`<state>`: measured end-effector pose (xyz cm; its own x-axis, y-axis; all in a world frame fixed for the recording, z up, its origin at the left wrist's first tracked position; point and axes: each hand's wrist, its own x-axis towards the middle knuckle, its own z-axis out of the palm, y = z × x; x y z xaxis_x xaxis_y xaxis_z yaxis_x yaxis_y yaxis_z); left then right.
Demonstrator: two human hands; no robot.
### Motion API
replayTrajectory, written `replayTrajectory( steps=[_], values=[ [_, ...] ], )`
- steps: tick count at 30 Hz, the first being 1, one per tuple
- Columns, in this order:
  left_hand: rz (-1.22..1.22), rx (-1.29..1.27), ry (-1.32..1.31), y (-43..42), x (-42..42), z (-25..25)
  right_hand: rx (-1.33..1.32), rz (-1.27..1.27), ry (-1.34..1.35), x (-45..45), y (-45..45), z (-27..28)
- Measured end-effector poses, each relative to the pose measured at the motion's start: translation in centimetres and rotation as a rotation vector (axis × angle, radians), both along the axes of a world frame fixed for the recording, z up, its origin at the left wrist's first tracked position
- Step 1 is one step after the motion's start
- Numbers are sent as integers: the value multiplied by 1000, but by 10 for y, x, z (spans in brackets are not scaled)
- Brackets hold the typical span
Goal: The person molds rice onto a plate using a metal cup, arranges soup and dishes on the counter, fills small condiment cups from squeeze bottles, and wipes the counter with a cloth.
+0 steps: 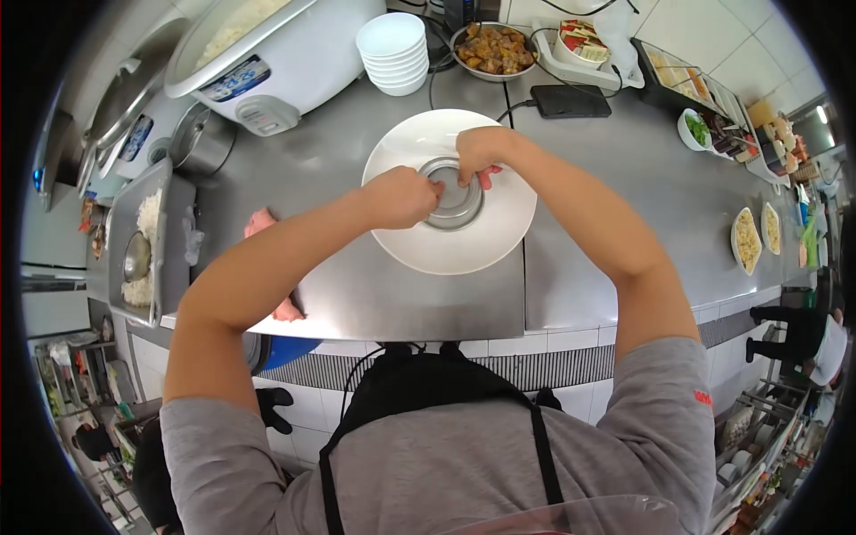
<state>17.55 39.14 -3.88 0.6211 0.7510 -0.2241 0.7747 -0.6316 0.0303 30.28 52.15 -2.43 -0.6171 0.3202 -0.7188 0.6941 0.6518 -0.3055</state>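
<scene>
A wide white plate lies on the steel counter in front of me. At its centre sits a round shiny dish or ring, metal or glass; I cannot tell which. My left hand is closed, its curled fingers at the dish's left edge. Over the upper right edge, my right hand is also closed, fingers pointing down against the dish. Something pinkish-red shows beside the right fingers, too small to make out. A pink cloth lies partly hidden under my left forearm.
Behind the plate stand stacked white bowls, a pan of browned meat pieces and a black phone-like device. A large rice cooker and a grey rice tub are left. Small oval dishes stand right; a person is beyond.
</scene>
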Motion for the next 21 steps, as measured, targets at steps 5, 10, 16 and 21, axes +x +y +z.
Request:
replayTrajectory(
  steps=[5, 10, 16, 21],
  values=[
    [111, 42, -99, -10, 12, 19, 138, -307, 379, 41, -21, -3],
    [145, 177, -202, -20, 30, 4, 69, -854, 773, 117, -80, 29],
    [235, -119, -223, 17, 26, 10, 172, -998, 884, 167, -123, 9],
    [759, 25, -821, 31, -11, 38, 344, -891, 1090, 138, -124, 8]
  ],
)
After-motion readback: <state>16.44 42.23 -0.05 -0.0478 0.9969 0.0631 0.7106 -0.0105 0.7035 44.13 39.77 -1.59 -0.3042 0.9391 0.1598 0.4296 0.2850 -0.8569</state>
